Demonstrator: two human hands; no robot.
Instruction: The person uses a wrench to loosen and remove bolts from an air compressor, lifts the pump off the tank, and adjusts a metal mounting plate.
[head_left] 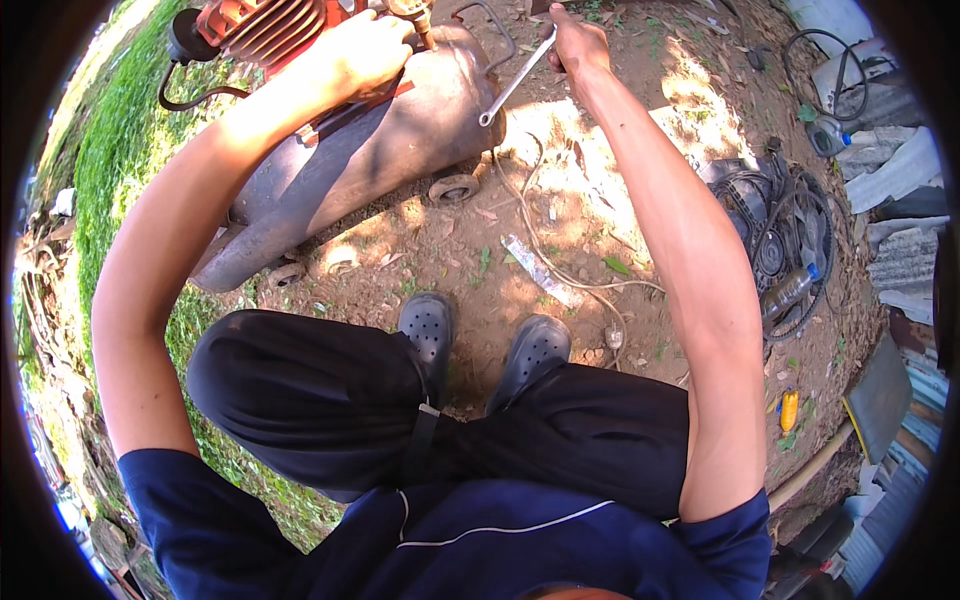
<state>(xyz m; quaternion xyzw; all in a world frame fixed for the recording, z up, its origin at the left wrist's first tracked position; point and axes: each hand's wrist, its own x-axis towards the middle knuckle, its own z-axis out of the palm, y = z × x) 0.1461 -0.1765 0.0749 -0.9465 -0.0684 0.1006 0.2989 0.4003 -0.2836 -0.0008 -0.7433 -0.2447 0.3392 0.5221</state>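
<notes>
OK, nearest me: dark trousers point(300, 395), then grey clogs point(428, 328) flat on bare dirt point(450, 245). Just past them, a tan cable point(612, 287) and a clear plastic strip point(538, 268) on the ground. Beyond, the compressor tank point(400, 140) runs diagonally on small wheels point(453, 188), red finned pump point(265, 30) above it. Left hand point(370, 55) is at the pump side, fingers curled, next to a brass-coloured fitting point(408, 8); contact is hidden, so I can't tell if it grips anything. Right hand point(582, 45) is closed round one end of a silver wrench point(520, 78); the free ring end points toward the tank's end, touching or not I can't say. I read the step as wrench work on the compressor, ring not seated on any nut I can see. Next move, I'd judge, calls for squaring the ring to a fastener with the tank steadied. Surface is uneven, sunlit in places; wheels might roll. Outdoors: grass point(120, 170) left, belt-and-cable heap point(765, 225) right, corrugated sheets point(905, 255) far right.
</notes>
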